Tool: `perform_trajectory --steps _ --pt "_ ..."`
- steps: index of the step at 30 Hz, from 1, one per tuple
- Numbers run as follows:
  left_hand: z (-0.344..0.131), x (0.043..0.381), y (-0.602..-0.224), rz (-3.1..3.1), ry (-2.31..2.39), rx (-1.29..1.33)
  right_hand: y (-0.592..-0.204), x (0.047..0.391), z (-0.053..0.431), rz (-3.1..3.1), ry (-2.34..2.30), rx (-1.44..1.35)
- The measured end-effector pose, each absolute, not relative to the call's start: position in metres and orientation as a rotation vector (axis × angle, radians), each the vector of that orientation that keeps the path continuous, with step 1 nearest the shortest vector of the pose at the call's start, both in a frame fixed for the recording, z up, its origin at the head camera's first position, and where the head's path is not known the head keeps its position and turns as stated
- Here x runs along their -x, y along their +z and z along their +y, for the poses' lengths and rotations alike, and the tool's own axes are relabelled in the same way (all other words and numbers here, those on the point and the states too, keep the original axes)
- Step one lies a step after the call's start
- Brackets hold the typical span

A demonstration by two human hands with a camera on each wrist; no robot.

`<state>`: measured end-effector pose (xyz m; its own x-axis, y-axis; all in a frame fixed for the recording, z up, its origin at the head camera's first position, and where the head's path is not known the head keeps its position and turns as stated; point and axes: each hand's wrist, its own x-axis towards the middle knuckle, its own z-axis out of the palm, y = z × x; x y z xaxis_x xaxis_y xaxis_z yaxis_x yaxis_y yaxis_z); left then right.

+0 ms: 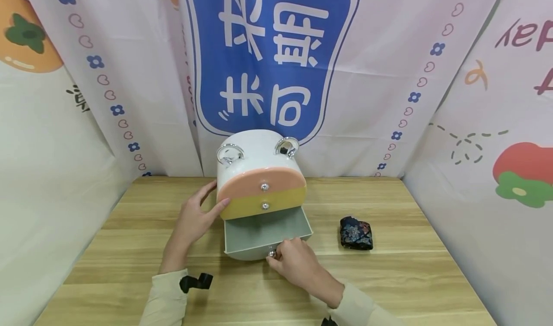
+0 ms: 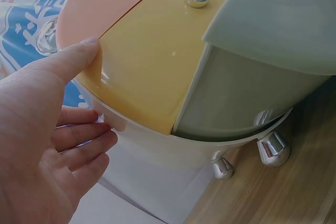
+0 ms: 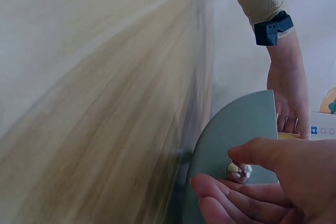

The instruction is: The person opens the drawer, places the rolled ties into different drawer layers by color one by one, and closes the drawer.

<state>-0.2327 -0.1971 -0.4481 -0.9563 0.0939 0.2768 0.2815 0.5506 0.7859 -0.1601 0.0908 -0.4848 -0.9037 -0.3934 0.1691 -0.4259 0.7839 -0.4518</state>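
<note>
A small rounded drawer cabinet (image 1: 255, 148) with a white body and two silver ear-like rings stands on the table. Its orange top drawer (image 1: 242, 184) and yellow middle drawer (image 1: 246, 207) are closed. The grey-green bottom drawer (image 1: 248, 235) is pulled well out, with nothing visible inside. My right hand (image 1: 298, 263) pinches that drawer's silver knob (image 3: 239, 172) between thumb and fingers. My left hand (image 1: 192, 220) rests against the cabinet's left side, thumb on the front near the orange-yellow seam (image 2: 101, 39), the other fingers extended along the side.
To the right of the cabinet lies a folded dark floral cloth item (image 1: 356, 233). The wooden table (image 1: 402, 278) is enclosed by printed curtains (image 1: 371, 90) behind and at both sides. Silver feet (image 2: 274, 149) hold the cabinet up.
</note>
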Motion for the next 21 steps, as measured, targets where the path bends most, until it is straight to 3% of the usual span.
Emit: perform_trajectory --steps 21 --pt "-0.1975 0.2331 -0.4488 -2.570 -1.354 0.332 -0.4838 0.1500 0.0918 -2.958 0.729 -0.675"
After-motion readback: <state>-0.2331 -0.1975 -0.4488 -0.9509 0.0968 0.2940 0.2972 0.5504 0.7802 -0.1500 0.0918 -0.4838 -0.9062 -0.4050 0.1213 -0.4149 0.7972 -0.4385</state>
